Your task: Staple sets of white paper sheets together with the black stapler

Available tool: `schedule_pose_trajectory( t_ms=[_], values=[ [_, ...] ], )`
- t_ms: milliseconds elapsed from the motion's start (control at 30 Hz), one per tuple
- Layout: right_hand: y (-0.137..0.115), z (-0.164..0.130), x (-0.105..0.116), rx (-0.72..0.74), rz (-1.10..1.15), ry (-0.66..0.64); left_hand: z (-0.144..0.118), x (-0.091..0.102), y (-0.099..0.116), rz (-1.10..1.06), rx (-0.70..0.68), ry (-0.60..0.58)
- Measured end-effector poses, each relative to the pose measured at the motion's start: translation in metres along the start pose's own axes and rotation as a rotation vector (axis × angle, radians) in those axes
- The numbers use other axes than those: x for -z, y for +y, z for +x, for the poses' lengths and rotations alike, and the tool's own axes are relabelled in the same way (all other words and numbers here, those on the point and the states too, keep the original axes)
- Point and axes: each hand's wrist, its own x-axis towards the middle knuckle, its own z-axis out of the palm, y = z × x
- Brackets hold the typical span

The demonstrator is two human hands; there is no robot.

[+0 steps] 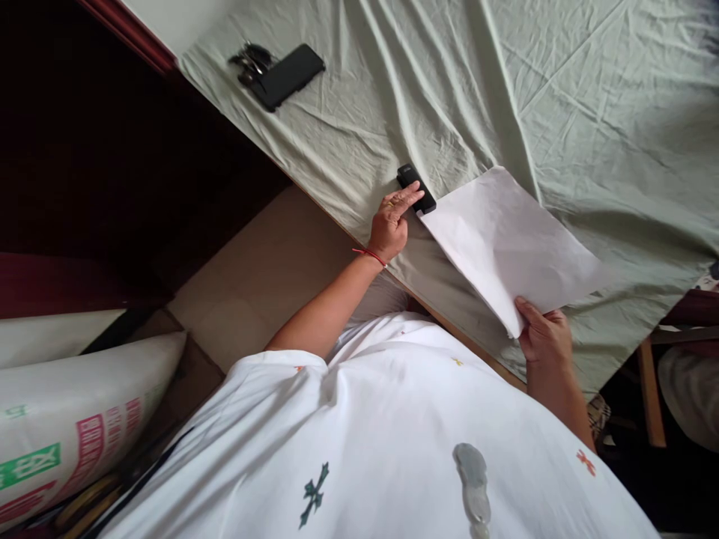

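A white sheet of paper (508, 243) lies on a table covered with a pale green cloth (562, 97). My right hand (544, 337) pinches the paper's near corner at the table edge. A small black oblong device (416, 189) rests on the cloth at the paper's far corner. My left hand (394, 218), with a red string on the wrist, lies flat with its fingertips touching that device. Whether the device sits on the paper's corner I cannot tell.
A black phone (288, 75) and a bunch of keys (250, 60) lie at the cloth's far left corner. A printed white sack (73, 419) stands on the floor at left. A wooden chair (651, 374) is at right.
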Motion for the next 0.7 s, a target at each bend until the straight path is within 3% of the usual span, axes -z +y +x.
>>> schedule_pose_trajectory(
  t_ms=[533,700],
  values=[
    [0.014,0.004,-0.002,0.018,-0.022,0.025,0.004,0.002,0.011,0.032,0.127,0.009],
    [0.013,0.004,-0.004,-0.009,0.006,0.040,0.000,-0.003,0.011,0.061,0.097,0.004]
  ],
)
